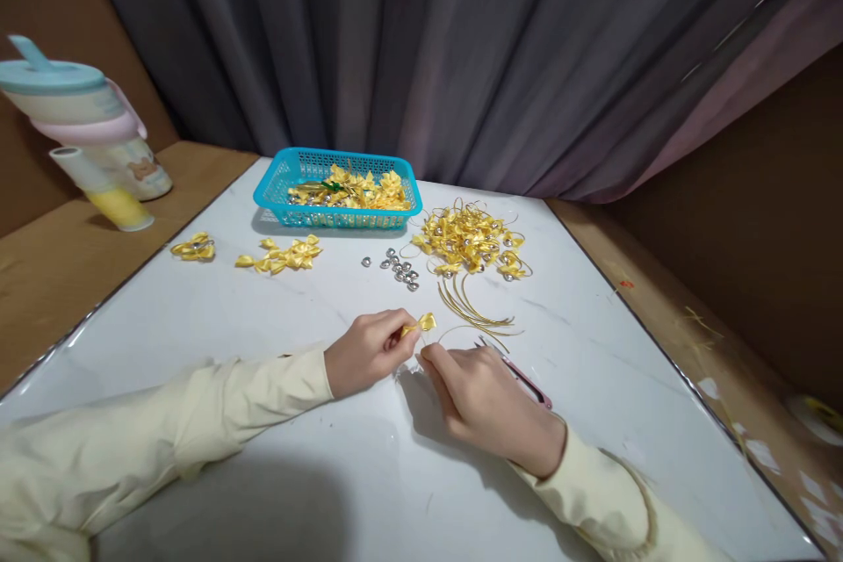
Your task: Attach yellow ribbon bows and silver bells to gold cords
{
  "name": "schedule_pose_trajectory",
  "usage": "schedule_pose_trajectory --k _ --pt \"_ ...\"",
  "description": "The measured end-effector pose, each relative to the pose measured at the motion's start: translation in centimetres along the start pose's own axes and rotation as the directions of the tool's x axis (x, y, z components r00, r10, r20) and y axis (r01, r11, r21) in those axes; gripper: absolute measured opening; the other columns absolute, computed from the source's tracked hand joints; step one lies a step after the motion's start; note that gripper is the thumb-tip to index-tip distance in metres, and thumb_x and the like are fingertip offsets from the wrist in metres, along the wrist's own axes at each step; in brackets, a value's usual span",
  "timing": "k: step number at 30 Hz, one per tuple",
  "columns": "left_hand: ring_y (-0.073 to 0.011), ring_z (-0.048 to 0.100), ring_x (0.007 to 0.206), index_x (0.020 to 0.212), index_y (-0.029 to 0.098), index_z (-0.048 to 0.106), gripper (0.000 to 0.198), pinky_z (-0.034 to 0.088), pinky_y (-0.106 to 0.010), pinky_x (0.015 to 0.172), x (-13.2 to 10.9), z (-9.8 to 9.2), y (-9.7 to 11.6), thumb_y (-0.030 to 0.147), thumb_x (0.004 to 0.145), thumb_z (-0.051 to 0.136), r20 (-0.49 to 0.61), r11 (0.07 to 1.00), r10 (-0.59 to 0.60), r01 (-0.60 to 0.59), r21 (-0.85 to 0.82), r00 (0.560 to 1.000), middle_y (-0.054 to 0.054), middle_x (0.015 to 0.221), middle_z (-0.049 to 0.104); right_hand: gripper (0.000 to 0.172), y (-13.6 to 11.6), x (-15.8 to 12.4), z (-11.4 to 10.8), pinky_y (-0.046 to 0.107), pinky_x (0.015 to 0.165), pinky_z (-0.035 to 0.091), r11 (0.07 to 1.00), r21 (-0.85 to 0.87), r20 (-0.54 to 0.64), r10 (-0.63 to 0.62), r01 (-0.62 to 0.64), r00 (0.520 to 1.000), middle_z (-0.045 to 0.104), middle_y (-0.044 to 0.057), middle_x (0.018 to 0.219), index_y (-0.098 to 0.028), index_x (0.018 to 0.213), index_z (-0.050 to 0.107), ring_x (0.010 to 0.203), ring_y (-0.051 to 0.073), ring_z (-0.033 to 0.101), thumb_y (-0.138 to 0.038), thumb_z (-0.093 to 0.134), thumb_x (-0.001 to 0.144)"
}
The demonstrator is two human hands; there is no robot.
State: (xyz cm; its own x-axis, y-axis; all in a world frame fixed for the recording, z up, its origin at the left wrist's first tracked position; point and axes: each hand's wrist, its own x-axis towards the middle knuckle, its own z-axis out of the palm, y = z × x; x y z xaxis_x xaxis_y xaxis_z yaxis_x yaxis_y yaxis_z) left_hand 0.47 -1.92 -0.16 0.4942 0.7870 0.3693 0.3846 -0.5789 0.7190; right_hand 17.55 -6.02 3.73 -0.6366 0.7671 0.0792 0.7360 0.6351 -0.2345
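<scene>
Between finger and thumb, my left hand [372,349] pinches a yellow ribbon bow [427,322] above the white table. Just to its right, my right hand [491,399] is closed at the fingertips on a thin gold cord [454,331], which arcs out behind the fingers. The point where cord and bow meet is too small to make out. A pair of tweezers or small scissors with a pink handle [530,386] lies partly hidden behind my right hand. Several loose gold cords [471,307] lie beyond it, and small silver heart-shaped beads [400,270] lie farther back.
A blue basket [273,200] of yellow bows stands at the back. Right of it sits a heap of corded bows [467,237]; to the left lie loose bows [283,255] and another small cluster [193,248]. A tumbler [85,118] and yellow spool [111,198] stand far left.
</scene>
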Motion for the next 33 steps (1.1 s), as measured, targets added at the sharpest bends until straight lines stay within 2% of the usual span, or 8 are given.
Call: schedule_pose_trajectory --k 4,8,11,14,19,24,29,33 --pt "-0.0087 0.042 0.053 0.071 0.016 0.05 0.019 0.034 -0.02 0.054 0.0 0.0 -0.1 0.022 0.087 0.041 0.007 1.0 0.004 -0.004 -0.011 1.0 0.002 0.061 0.05 0.019 0.1 0.2 -0.1 0.024 0.048 0.022 0.886 0.417 -0.048 0.243 -0.202 0.969 0.041 -0.003 0.054 -0.018 0.073 0.044 0.045 0.01 0.033 -0.024 0.035 0.089" --pt "-0.0092 0.042 0.054 0.07 0.017 0.051 0.018 0.034 -0.021 0.055 -0.2 0.1 -0.4 0.023 0.085 0.042 0.007 0.999 0.026 -0.026 -0.025 1.0 0.002 0.061 0.049 0.029 0.5 0.7 -0.9 0.022 0.044 0.022 0.484 0.819 0.08 0.436 -0.308 0.897 0.03 -0.007 0.047 -0.018 0.068 0.045 0.043 0.008 0.027 -0.04 0.041 0.087" --pt "-0.0092 0.04 0.053 0.07 0.017 0.051 0.019 0.034 -0.021 0.055 -0.2 0.2 -0.4 0.022 0.085 0.042 0.017 0.999 0.038 -0.038 -0.021 0.999 0.002 0.06 0.048 0.027 0.8 1.0 -1.6 0.021 0.04 0.013 0.165 0.919 0.254 0.447 -0.358 0.858 0.019 -0.01 0.045 -0.018 0.067 0.044 0.041 0.006 0.013 -0.041 0.05 0.082" --pt "-0.0092 0.039 0.053 0.068 0.017 0.05 0.02 0.033 -0.021 0.054 -0.2 0.2 -0.3 0.022 0.085 0.042 0.032 0.998 0.056 -0.055 -0.017 0.998 0.002 0.059 0.046 0.027 1.1 1.1 -2.0 0.02 0.04 0.008 0.035 0.919 0.342 0.424 -0.393 0.838 0.018 -0.011 0.046 -0.018 0.066 0.043 0.042 0.005 0.008 -0.038 0.053 0.081" --pt "-0.0084 0.038 0.052 0.067 0.016 0.05 0.019 0.032 -0.021 0.053 -0.1 0.0 -0.2 0.022 0.084 0.043 0.044 0.997 0.019 -0.016 -0.078 0.999 0.003 0.058 0.046 0.028 1.5 1.0 -2.1 0.02 0.039 0.007 -0.022 0.909 0.394 0.365 -0.416 0.843 0.018 -0.011 0.045 -0.017 0.065 0.045 0.041 0.004 0.008 -0.037 0.055 0.081" --pt "-0.0081 0.037 0.051 0.069 0.015 0.05 0.022 0.032 -0.02 0.05 0.6 -0.2 -0.3 0.031 0.083 0.045 0.061 0.948 -0.183 0.193 -0.253 0.981 0.004 0.055 0.044 0.03 1.6 0.9 -2.3 0.021 0.04 0.008 0.079 0.885 0.414 0.318 -0.459 0.853 0.016 -0.011 0.047 -0.016 0.065 0.046 0.042 0.004 0.009 -0.04 0.054 0.082" --pt "-0.0066 0.034 0.047 0.065 0.015 0.048 0.029 0.028 -0.02 0.046 1.1 -0.2 -0.2 0.041 0.078 0.052 0.169 0.764 -0.322 0.361 -0.535 0.932 0.006 0.051 0.039 0.031 1.6 1.1 -2.2 0.021 0.04 0.009 0.174 0.881 0.354 0.376 -0.441 0.856 0.017 -0.011 0.047 -0.017 0.064 0.045 0.042 0.004 0.011 -0.041 0.055 0.081" --pt "-0.005 0.03 0.042 0.065 0.014 0.049 0.032 0.022 -0.02 0.043 1.4 -0.3 -0.1 0.044 0.072 0.059 0.306 0.581 -0.386 0.487 -0.652 0.87 0.006 0.048 0.039 0.031 2.0 1.3 -2.0 0.021 0.04 0.008 0.176 0.889 0.323 0.414 -0.423 0.851 0.019 -0.01 0.047 -0.017 0.064 0.045 0.042 0.005 0.012 -0.041 0.053 0.081"
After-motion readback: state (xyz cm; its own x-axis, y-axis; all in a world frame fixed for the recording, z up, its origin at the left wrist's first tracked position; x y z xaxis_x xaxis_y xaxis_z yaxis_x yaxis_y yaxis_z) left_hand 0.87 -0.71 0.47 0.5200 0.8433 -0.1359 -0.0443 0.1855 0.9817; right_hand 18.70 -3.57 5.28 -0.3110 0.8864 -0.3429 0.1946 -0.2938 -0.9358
